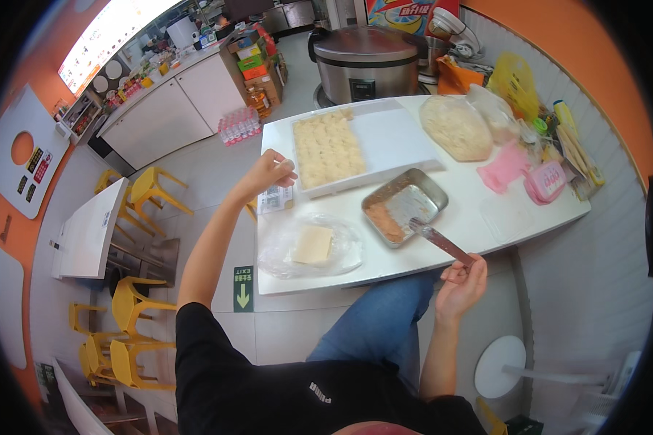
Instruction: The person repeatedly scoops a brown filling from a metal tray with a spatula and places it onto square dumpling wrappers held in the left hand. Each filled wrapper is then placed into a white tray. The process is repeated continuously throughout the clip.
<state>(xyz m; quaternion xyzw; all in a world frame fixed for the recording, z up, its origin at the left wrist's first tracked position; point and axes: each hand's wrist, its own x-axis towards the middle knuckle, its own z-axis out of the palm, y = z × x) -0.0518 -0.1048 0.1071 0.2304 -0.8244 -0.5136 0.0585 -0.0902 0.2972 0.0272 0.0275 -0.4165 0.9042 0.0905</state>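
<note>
My right hand (pixel 464 288) grips the handle of a flat spreading stick (pixel 443 243). Its far tip is over the near right side of a steel pan (pixel 404 205), where orange-pink minced filling (pixel 385 222) is gathered along the left side. My left hand (pixel 266 175) is raised beside the left edge of a white tray (pixel 397 136), fingers curled together; whether something small is pinched in them is unclear. Rows of pale wrapped dumplings (pixel 329 149) cover the tray's left part. Nearer me, a stack of square dough wrappers (pixel 313 244) lies on a clear plastic bag (pixel 272 255).
On the white table's (pixel 468 217) right stand bagged pale dough wrappers (pixel 457 128), a pink bag (pixel 503 166) and a pink pack of wipes (pixel 545 182). A large steel cooker (pixel 365 65) stands beyond the table. Yellow stools (pixel 155 187) are at left, a white fan (pixel 500 367) at lower right.
</note>
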